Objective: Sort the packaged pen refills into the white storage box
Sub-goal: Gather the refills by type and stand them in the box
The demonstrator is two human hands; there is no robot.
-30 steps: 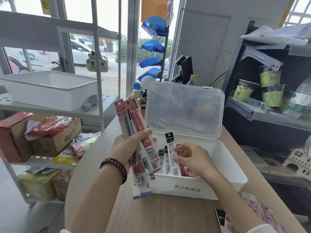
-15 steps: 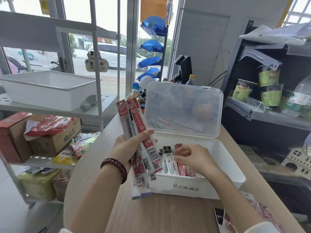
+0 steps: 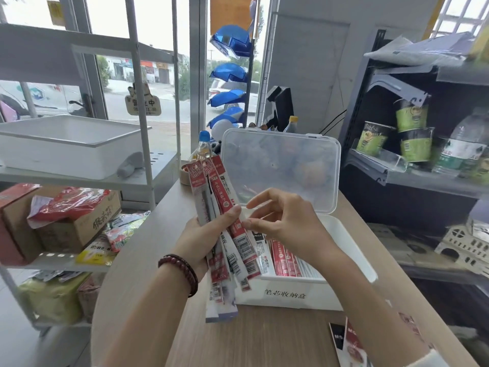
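My left hand (image 3: 205, 235) grips a fanned bundle of red-and-white packaged pen refills (image 3: 211, 192), held upright just left of the white storage box (image 3: 291, 294). The box stands open on the wooden table, its clear lid (image 3: 280, 168) raised behind it. Several refill packs (image 3: 284, 256) lie inside it along the left and middle. My right hand (image 3: 287, 221) hovers above the box with fingers loosely spread, its thumb tip touching the edge of one red pack in the bundle. It holds nothing that I can see.
More refill packs (image 3: 349, 345) lie on the table at the front right. A white tray (image 3: 66, 144) sits on the left rack above snack boxes (image 3: 58, 223). A dark shelf (image 3: 423, 176) with cups and bottles stands at the right. Bottles (image 3: 205, 147) stand behind the bundle.
My right hand has lifted out of the box, leaving the black-labelled pack inside, and has come up to the bundle in my left hand. The left hand has barely moved.
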